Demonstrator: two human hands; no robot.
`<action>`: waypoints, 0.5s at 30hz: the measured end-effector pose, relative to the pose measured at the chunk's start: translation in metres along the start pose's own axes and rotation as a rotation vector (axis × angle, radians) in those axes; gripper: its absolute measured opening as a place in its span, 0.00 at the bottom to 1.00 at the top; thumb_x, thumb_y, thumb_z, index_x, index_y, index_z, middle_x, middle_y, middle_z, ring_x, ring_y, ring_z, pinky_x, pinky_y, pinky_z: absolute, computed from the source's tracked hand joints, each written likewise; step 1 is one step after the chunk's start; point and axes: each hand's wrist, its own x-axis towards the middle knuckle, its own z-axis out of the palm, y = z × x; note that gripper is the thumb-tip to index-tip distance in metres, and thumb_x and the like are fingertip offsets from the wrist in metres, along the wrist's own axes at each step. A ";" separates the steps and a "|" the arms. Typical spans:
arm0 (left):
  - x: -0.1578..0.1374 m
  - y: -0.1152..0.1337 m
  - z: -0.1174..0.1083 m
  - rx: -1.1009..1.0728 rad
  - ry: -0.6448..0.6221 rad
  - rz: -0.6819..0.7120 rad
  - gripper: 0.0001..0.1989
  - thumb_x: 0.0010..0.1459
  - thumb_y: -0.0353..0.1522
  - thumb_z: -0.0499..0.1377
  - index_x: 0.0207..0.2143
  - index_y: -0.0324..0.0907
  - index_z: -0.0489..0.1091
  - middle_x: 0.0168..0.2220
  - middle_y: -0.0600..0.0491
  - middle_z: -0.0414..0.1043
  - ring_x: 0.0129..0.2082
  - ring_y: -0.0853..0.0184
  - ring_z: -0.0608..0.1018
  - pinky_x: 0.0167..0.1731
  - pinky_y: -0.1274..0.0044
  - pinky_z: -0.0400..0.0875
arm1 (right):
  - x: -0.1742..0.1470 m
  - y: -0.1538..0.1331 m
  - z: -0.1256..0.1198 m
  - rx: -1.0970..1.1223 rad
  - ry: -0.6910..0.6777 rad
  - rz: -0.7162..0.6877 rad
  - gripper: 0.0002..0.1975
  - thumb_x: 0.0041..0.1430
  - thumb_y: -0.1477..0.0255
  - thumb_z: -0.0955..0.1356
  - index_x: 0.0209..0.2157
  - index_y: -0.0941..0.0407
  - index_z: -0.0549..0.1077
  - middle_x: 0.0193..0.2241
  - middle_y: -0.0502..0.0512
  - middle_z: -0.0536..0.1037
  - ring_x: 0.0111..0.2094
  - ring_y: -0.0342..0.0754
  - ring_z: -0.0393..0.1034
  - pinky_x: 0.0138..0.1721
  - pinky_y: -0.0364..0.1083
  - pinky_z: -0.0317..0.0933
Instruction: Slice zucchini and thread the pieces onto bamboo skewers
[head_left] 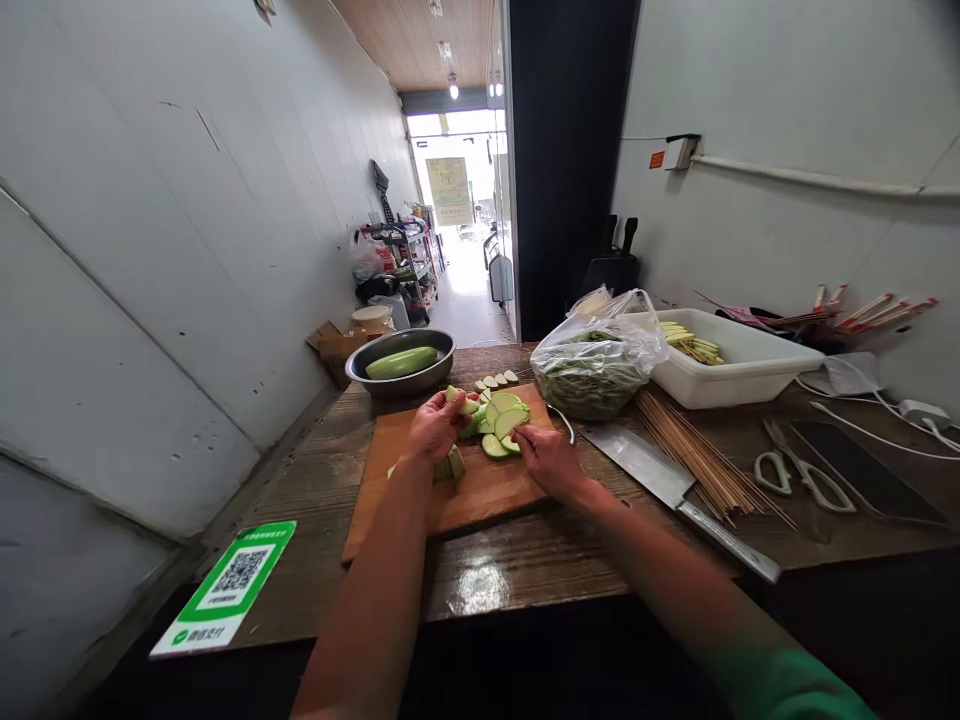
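My left hand [436,425] is closed on a zucchini slice [463,403], pinched between thumb and fingers above the wooden cutting board [480,497]. My right hand [551,462] is closed in a pinch at the edge of the overlapping zucchini slices [507,420]. What sits between its fingertips is too small to make out. More cut zucchini pieces [452,463] lie on the board by my left wrist, partly hidden by it. A short row of slices [496,381] rests beyond the board's far edge.
A metal bowl [360,372] with a whole zucchini [402,363] stands back left. On the right are a cleaver [645,465], bamboo skewers [705,460], scissors [806,475], a phone [870,470], a plastic bag of greens [596,365] and a white tub [757,370]. A QR-code card [229,585] lies front left.
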 end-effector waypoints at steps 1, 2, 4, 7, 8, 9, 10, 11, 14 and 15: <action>-0.001 0.001 0.000 0.031 -0.012 0.008 0.10 0.46 0.28 0.64 0.32 0.36 0.67 0.30 0.48 0.72 0.23 0.71 0.73 0.19 0.82 0.67 | 0.000 0.000 0.000 -0.013 -0.010 -0.003 0.12 0.62 0.71 0.58 0.31 0.56 0.71 0.29 0.53 0.76 0.31 0.44 0.70 0.30 0.39 0.53; -0.002 0.002 -0.001 0.052 -0.017 0.011 0.12 0.46 0.30 0.64 0.34 0.36 0.68 0.30 0.49 0.72 0.23 0.71 0.72 0.19 0.82 0.67 | 0.000 0.000 0.000 -0.026 -0.020 -0.006 0.12 0.62 0.71 0.58 0.31 0.56 0.71 0.29 0.53 0.76 0.31 0.44 0.70 0.30 0.39 0.53; -0.003 0.003 -0.001 0.058 -0.028 0.001 0.16 0.47 0.32 0.63 0.39 0.37 0.67 0.28 0.50 0.71 0.23 0.70 0.73 0.21 0.79 0.69 | -0.001 0.000 0.001 -0.044 -0.036 -0.011 0.12 0.62 0.71 0.58 0.32 0.56 0.72 0.29 0.54 0.76 0.31 0.44 0.70 0.30 0.39 0.53; -0.005 0.004 -0.001 0.038 -0.053 -0.029 0.20 0.50 0.34 0.61 0.46 0.41 0.63 0.27 0.51 0.71 0.25 0.67 0.74 0.25 0.74 0.72 | -0.002 0.000 0.003 -0.047 -0.053 -0.014 0.12 0.62 0.70 0.59 0.34 0.55 0.72 0.30 0.55 0.77 0.32 0.45 0.70 0.30 0.39 0.53; -0.005 0.004 -0.001 0.037 -0.061 -0.037 0.20 0.51 0.34 0.61 0.46 0.41 0.62 0.28 0.51 0.71 0.25 0.67 0.74 0.25 0.74 0.71 | -0.002 -0.001 0.003 -0.044 -0.059 -0.013 0.12 0.62 0.69 0.59 0.35 0.55 0.72 0.30 0.55 0.77 0.32 0.45 0.70 0.30 0.39 0.53; -0.004 0.004 -0.001 0.042 -0.065 -0.043 0.20 0.51 0.33 0.60 0.46 0.41 0.62 0.28 0.51 0.71 0.25 0.68 0.74 0.24 0.75 0.71 | -0.002 -0.001 0.003 -0.043 -0.062 -0.010 0.12 0.62 0.69 0.59 0.35 0.56 0.72 0.30 0.55 0.77 0.32 0.45 0.70 0.30 0.39 0.53; -0.004 0.004 -0.001 0.051 -0.061 -0.043 0.18 0.51 0.32 0.61 0.45 0.41 0.62 0.29 0.50 0.71 0.24 0.69 0.74 0.23 0.76 0.70 | -0.002 -0.001 0.002 -0.042 -0.065 -0.008 0.12 0.62 0.70 0.59 0.35 0.55 0.72 0.30 0.54 0.77 0.32 0.45 0.70 0.30 0.39 0.53; -0.003 0.004 -0.002 0.062 -0.052 -0.041 0.16 0.50 0.30 0.61 0.42 0.40 0.62 0.30 0.49 0.71 0.23 0.70 0.73 0.22 0.78 0.69 | -0.002 -0.001 0.002 -0.042 -0.064 -0.006 0.12 0.62 0.70 0.59 0.34 0.55 0.72 0.30 0.54 0.77 0.32 0.45 0.70 0.30 0.39 0.53; -0.002 0.004 -0.004 0.082 -0.004 -0.009 0.10 0.49 0.27 0.61 0.34 0.37 0.65 0.29 0.49 0.71 0.22 0.72 0.72 0.20 0.82 0.67 | -0.002 0.000 0.001 -0.047 -0.052 -0.009 0.12 0.62 0.70 0.59 0.34 0.55 0.72 0.30 0.54 0.77 0.32 0.45 0.70 0.29 0.39 0.53; -0.001 0.005 -0.005 0.078 0.012 0.003 0.08 0.48 0.26 0.62 0.32 0.36 0.66 0.27 0.50 0.70 0.21 0.73 0.71 0.19 0.83 0.65 | -0.002 0.000 0.001 -0.050 -0.049 -0.012 0.12 0.62 0.70 0.59 0.34 0.55 0.72 0.30 0.54 0.77 0.32 0.45 0.70 0.29 0.39 0.53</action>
